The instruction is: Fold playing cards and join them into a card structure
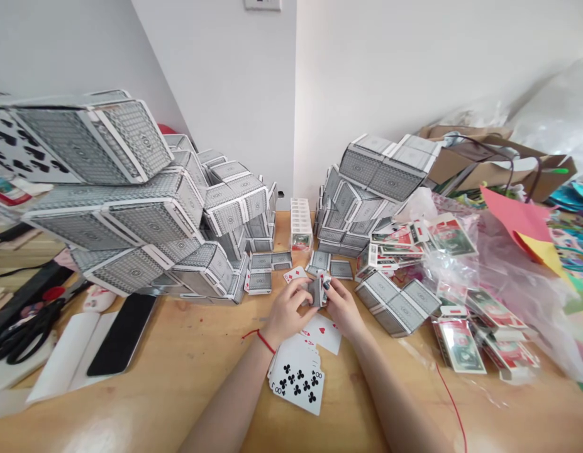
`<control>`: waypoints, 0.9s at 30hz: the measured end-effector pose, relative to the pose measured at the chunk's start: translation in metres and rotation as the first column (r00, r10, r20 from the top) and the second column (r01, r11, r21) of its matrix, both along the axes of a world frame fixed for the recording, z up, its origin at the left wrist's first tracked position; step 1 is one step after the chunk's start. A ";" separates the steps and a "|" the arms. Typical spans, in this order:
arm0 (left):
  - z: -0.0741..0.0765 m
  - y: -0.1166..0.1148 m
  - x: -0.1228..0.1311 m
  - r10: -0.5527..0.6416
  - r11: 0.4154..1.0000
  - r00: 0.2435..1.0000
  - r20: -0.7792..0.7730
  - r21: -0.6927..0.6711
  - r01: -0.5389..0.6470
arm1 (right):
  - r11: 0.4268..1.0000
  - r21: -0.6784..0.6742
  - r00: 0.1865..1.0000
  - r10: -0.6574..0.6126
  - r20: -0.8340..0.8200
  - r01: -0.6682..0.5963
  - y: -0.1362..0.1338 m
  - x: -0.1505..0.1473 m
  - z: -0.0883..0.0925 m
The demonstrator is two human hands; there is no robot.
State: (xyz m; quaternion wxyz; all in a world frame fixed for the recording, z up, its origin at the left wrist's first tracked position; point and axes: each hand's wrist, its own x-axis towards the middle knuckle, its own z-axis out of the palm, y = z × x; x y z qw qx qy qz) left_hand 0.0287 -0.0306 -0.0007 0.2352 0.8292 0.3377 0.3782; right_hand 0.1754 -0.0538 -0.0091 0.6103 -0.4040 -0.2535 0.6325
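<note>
My left hand [291, 306] and my right hand [341, 304] meet over the middle of the table, both closed around a few grey-backed playing cards [316, 290]. The held cards look folded; my fingers cover part of them. Just beneath my hands lie some face-up heart cards [322, 332]. Closer to me, a fanned pile of playing cards shows the eight of clubs [298, 385] on top, between my forearms. Beyond my fingers rest a red diamond card [295, 274] and several grey-backed cards [341, 269] lying flat.
Stacked structures of folded cards stand left [149, 220] and right [361, 195]. A row of clear-wrapped card packs [301, 234] stands between them. Opened card boxes [458, 345] and plastic wrap [517, 270] crowd the right. A black phone [122, 335] and scissors [34, 330] lie left.
</note>
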 end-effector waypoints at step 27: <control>-0.004 0.000 -0.001 -0.022 1.000 1.000 0.013 -0.014 0.022 | 0.998 0.001 0.968 0.055 0.243 -0.056 -0.002 -0.001 -0.003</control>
